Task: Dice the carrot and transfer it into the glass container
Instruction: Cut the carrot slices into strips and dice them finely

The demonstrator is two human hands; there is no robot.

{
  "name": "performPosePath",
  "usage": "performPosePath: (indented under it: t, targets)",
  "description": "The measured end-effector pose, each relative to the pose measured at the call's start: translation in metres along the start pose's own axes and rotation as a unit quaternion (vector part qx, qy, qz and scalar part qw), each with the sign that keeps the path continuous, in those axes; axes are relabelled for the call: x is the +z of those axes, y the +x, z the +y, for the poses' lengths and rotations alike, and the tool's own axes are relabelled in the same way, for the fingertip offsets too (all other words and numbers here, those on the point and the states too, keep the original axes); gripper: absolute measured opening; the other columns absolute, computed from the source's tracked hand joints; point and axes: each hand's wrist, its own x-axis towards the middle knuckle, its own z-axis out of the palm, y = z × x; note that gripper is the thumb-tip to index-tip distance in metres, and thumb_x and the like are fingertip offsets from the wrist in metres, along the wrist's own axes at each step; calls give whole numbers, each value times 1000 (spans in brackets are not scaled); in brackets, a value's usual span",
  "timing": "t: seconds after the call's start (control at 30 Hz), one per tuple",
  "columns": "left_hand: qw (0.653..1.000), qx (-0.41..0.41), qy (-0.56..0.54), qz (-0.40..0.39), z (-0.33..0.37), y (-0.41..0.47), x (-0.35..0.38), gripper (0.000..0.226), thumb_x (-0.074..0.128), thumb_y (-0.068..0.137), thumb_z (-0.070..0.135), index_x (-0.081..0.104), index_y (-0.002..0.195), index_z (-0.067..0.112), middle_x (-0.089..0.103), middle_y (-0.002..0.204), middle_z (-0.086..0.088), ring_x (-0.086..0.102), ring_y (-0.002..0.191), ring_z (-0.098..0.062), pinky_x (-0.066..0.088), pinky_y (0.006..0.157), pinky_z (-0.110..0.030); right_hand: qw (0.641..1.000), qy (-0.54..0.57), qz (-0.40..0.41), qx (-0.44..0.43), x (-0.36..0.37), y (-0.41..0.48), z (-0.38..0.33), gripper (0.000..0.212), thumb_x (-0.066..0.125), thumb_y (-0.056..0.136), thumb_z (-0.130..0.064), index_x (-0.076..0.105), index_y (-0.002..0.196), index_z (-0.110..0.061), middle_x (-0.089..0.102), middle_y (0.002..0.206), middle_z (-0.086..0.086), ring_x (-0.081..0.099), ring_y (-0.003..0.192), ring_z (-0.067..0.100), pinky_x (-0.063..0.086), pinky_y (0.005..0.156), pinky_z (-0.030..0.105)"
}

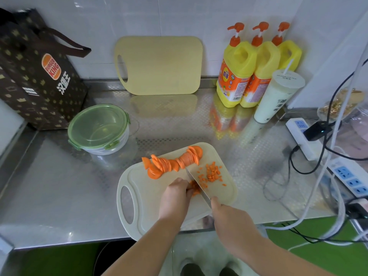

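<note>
The right hand [231, 218] is gripping the knife [196, 183] over the cutting board [139, 198], while the left hand [175, 194] is holding carrot strips [194, 189] under curled fingers.

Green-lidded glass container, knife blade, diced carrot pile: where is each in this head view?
Round glass container with green lid [98, 124], head view, centre of the lid.
Steel knife blade [201, 191], head view, middle of the blade.
Pile of orange carrot dice [212, 174], head view, pile's middle.

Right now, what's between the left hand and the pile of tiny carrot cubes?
The knife blade, slanting across the cutting board between the left hand and the carrot cubes, as the head view shows.
</note>
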Motion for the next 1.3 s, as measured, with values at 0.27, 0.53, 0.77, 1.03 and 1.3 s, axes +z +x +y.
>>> performPosePath:
  t: [0.27,0.53,0.77,1.03,1.3]
  targets:
    - [998,-11,-54,3,2,-3,-5,8,66,87,19,68,93,15,62,93,4,59,87,-13,48,80,-27,998,65,23,8,-14,-7,16,16,34,99,-21,35,115,-18,39,67,-10,38,53,6,26,47,22]
    - [997,-16,-69,-4,-1,-6,-11,9,66,87,20,66,96,19,63,95,6,61,87,-11,51,81,-28,1000,-3,25,-16,-14,-17,1,19,34,98,-13,34,117,-17,34,66,-10,42,60,17,27,49,25]
    - [1000,-1,-26,-13,-1,-2,-8,7,63,89,20,68,93,17,61,92,5,59,82,-13,51,77,-31,999,-15,31,-9,-4,-12,0,23,35,96,-7,34,117,-17,34,65,-9,42,59,18,21,44,23]
    - [1000,3,-8,-14,0,1,-7,8,62,88,17,69,89,13,62,89,2,60,81,-17,51,76,-34,1000,7,12,-7,-1,-5,-4,24,36,94,-2,35,113,-17,36,66,-7,35,51,9,22,45,23]
    - [1000,5,-3,-15,0,1,-9,10,60,89,18,68,88,13,61,87,2,56,79,-15,48,72,-30,999,39,-8,12,2,0,-1,12,36,97,-12,31,102,-22,41,66,-7,38,52,8,24,45,24]
